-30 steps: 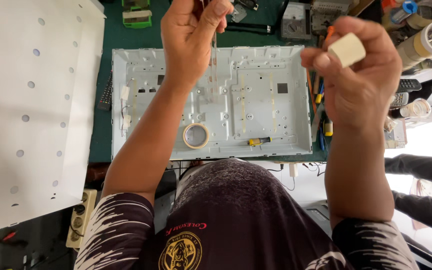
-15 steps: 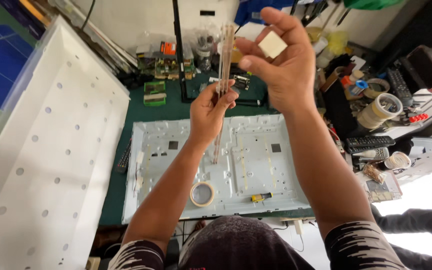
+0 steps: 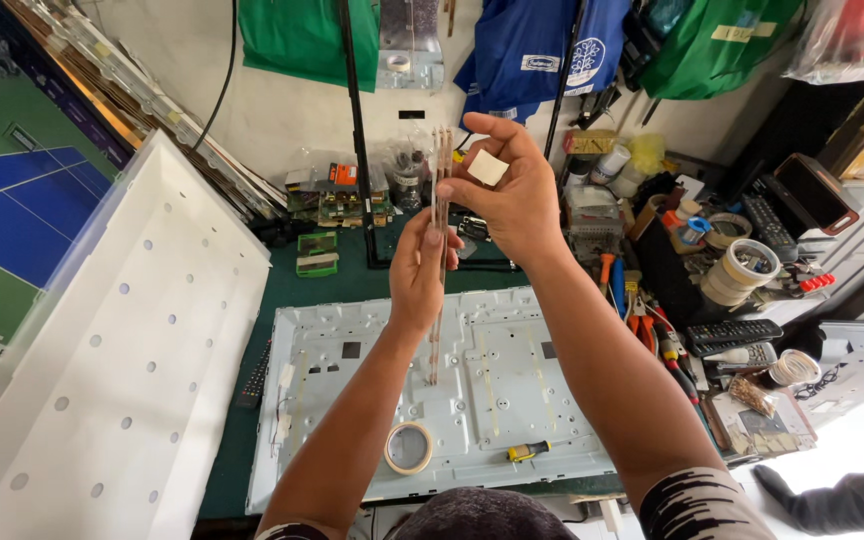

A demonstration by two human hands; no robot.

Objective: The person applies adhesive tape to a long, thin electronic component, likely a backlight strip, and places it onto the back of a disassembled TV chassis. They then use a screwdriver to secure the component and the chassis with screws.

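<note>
- Head camera view: we look down our own two bare arms, raised above a green-topped workbench [image 3: 352, 290] crowded with tools.
- Our left hand [image 3: 420, 268] grips a pair of long, thin, pale brown strips [image 3: 440, 180] around their middle, held upright; they hang in the air above the bench, their lower ends over the panel below.
- Our right hand [image 3: 512, 190] pinches the strips near their top and also carries a small cream square pad [image 3: 487, 167] against its fingers.
- Below lies a flat silver-grey metal back panel [image 3: 512, 370]; on it rest a roll of beige tape [image 3: 408, 447] and a yellow-handled screwdriver [image 3: 530, 450].
- A large white plastic sheet dotted with round holes [image 3: 122, 350] leans at our left.
- Risks, as we judge them: the strips look slender and flexible, so squeezing or twisting between two grips could bend or snap them.
- The right hand does two jobs at once, so the pad could slip free and fall among the clutter.
- If the two strips slide apart, one could drop onto the metal panel.
</note>
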